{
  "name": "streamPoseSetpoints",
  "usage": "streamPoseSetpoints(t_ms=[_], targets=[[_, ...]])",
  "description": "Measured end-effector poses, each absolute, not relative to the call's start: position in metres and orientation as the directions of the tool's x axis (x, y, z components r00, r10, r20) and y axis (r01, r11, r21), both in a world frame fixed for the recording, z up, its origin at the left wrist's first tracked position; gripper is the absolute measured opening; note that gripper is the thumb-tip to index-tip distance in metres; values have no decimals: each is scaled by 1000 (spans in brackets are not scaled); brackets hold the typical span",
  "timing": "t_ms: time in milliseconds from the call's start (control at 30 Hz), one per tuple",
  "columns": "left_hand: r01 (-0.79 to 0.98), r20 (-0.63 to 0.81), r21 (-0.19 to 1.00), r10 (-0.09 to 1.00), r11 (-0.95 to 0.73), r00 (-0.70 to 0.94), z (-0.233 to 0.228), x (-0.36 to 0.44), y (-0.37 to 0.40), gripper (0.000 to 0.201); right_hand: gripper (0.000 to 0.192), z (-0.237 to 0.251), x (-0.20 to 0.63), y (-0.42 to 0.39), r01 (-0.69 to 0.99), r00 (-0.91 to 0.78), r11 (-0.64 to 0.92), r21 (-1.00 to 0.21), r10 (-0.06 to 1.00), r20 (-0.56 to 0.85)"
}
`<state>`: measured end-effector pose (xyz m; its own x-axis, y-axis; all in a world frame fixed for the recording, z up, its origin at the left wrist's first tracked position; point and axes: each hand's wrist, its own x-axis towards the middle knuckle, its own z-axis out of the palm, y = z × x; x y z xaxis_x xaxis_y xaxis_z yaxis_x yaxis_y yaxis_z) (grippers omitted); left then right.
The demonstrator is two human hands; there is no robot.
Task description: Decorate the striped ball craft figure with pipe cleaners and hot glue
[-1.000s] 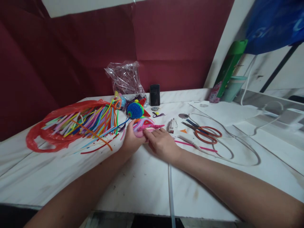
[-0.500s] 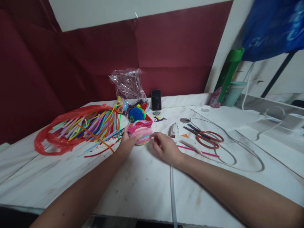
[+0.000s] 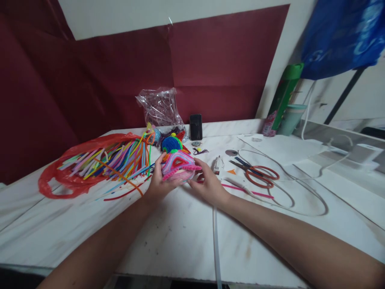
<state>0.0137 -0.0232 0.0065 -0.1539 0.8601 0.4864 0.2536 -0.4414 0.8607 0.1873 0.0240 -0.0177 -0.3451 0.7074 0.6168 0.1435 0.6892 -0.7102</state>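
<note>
A round pink craft ball (image 3: pixel 178 166) wound with pipe cleaners in pink, lilac and red sits between my hands, just over the table. My left hand (image 3: pixel 159 180) grips its left side, with the thumb along the lower front. At its right side, the fingers and thumb of my right hand (image 3: pixel 207 182) close on the ball's edge. Behind it stands a blue pipe-cleaner ball (image 3: pixel 171 143) with green and red parts. Left of my left hand, many coloured pipe cleaners (image 3: pixel 120 160) lie on a red plastic bag (image 3: pixel 49 186).
Right of my hands lie orange-handled scissors (image 3: pixel 261 172), a white glue gun (image 3: pixel 237 184) with a looping cable, a pink pipe cleaner (image 3: pixel 264 195) and a small white bottle (image 3: pixel 218 163). A phone (image 3: pixel 196 127) leans at the back near a clear plastic bag (image 3: pixel 162 106).
The pink ball has turned, so its red and lilac striped part now faces me. My right hand has moved from beside the ball onto its right edge. The view has shifted slightly.
</note>
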Motion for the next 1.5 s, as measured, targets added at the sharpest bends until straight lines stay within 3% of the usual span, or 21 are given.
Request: streamPoseSetpoints(t_ms=[367, 833, 1033, 1500], targets=[[131, 401, 913, 911, -387, -97, 1, 11, -17, 91, 65, -21, 189, 27, 212, -381, 675, -707, 723, 576], [84, 327, 944, 942, -320, -75, -19, 5, -8, 86, 37, -22, 193, 26, 334, -419, 633, -699, 764, 491], [49, 359, 933, 931, -357, -70, -19, 9, -11, 84, 52, -23, 194, 26, 306, -425, 624, -719, 765, 484], [39, 348, 937, 936, -347, -46, -16, 6, -10, 82, 47, -26, 195, 28, 314, -442, 641, -700, 752, 489]])
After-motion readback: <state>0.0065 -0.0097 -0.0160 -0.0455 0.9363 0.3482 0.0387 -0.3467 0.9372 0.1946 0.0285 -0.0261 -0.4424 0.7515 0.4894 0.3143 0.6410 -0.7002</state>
